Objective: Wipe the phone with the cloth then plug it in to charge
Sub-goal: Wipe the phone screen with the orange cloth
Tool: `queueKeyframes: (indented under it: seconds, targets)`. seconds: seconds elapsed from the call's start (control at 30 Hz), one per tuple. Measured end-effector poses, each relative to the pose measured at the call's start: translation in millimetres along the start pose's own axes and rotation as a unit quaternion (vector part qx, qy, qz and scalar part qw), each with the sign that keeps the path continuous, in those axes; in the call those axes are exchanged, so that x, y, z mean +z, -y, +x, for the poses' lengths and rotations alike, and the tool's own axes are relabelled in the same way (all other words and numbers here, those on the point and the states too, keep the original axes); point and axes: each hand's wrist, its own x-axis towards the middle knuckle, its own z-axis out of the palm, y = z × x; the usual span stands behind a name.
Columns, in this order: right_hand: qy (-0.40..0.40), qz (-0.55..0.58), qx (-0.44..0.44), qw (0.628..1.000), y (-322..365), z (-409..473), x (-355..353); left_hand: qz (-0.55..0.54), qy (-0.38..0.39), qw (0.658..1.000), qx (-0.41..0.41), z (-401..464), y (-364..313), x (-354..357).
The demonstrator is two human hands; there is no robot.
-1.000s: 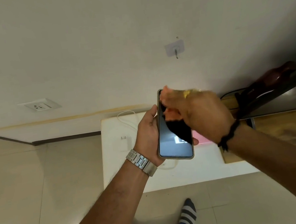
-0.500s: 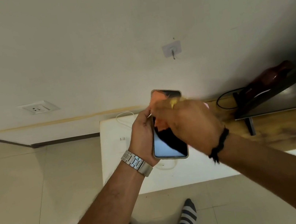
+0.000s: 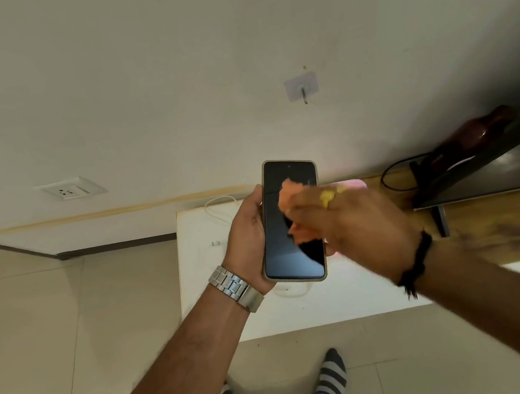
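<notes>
A dark-screened phone (image 3: 286, 260) in a beige case stands upright in my left hand (image 3: 247, 239), which grips its left edge, screen facing me. My right hand (image 3: 354, 226) is blurred and presses a bunched orange cloth (image 3: 295, 215) against the middle of the screen. Below the phone, a white charger plug (image 3: 216, 244) lies on the white table (image 3: 205, 292), with its white cable (image 3: 216, 207) looping behind my hands. A wall socket (image 3: 69, 191) sits on the wall to the left.
A dark TV (image 3: 497, 168) on a wooden unit (image 3: 509, 227) stands at the right with a black cable (image 3: 390, 177). A brown object (image 3: 475, 131) lies behind it. A wall hook (image 3: 302, 88) is above. Something pink (image 3: 356, 184) shows behind my right hand. My socked feet stand on the tiled floor.
The phone has turned to face me more squarely. My right hand with the cloth has moved down from the phone's top to the middle of the screen.
</notes>
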Motion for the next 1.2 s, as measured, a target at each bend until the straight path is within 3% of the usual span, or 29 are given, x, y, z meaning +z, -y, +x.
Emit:
queueKeyframes:
  seconds: [0.1, 0.17, 0.27, 0.33, 0.37, 0.53, 0.67, 0.83, 0.97, 1.2]
  targets:
    - [-0.092, -0.017, 0.063, 0.994, -29, 19, -4, 0.001, 0.021, 1.0, 0.001, 4, 2, 1]
    - [-0.102, -0.012, 0.063, 0.993, -20, 15, 5, -0.006, 0.021, 1.0, 0.01, 7, -1, 1]
    - [-0.114, 0.035, -0.018, 0.993, 22, -18, 27, 0.001, 0.014, 1.0, 0.008, 11, -5, -3]
    - [-0.133, -0.027, -0.084, 0.987, 24, -26, 33, 0.014, 0.007, 1.0, 0.008, 11, -1, -5]
    - [-0.142, -0.044, -0.074, 0.986, 13, -22, 29, 0.008, 0.0, 1.0, 0.004, 11, 1, -3]
    - [-0.097, -0.041, 0.051, 0.993, -8, 1, 14, 0.007, -0.003, 0.999, 0.035, 13, -3, 2]
    - [-0.114, -0.053, -0.044, 0.991, 22, -34, 29, 0.03, 0.018, 0.999, 0.03, 13, -8, -1]
    - [-0.139, -0.034, -0.056, 0.988, 23, -42, 26, 0.023, 0.041, 0.998, 0.036, 12, -6, 3]
    - [-0.114, -0.009, -0.122, 0.986, 49, -30, 28, 0.034, 0.04, 0.998, 0.041, 12, 1, 12]
    - [-0.104, -0.023, -0.062, 0.992, 30, -52, 20, 0.024, 0.033, 0.999, 0.036, 5, -8, 2]
